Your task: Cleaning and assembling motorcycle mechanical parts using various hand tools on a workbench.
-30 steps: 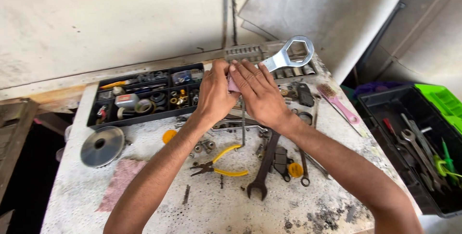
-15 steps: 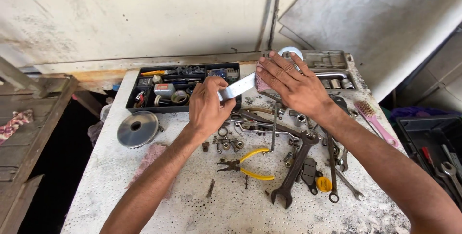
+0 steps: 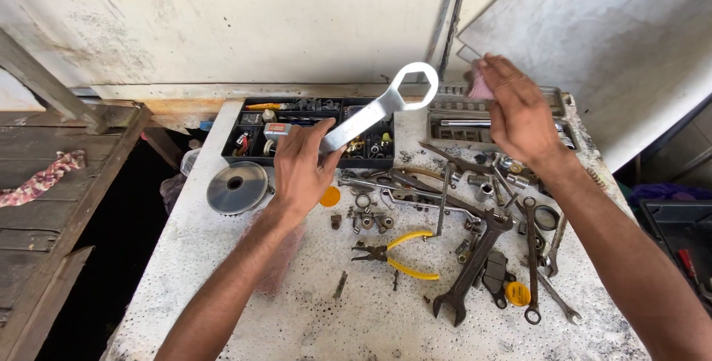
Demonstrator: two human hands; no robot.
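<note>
Stained pale wall behind, in flat daylight. A speckled white worktop fills the middle. Dark wooden planks lie left.

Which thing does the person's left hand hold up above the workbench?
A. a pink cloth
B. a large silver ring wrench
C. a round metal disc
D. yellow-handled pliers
B: the left hand grips the handle of the large silver ring wrench, whose ring end is raised above the black parts tray.
</note>
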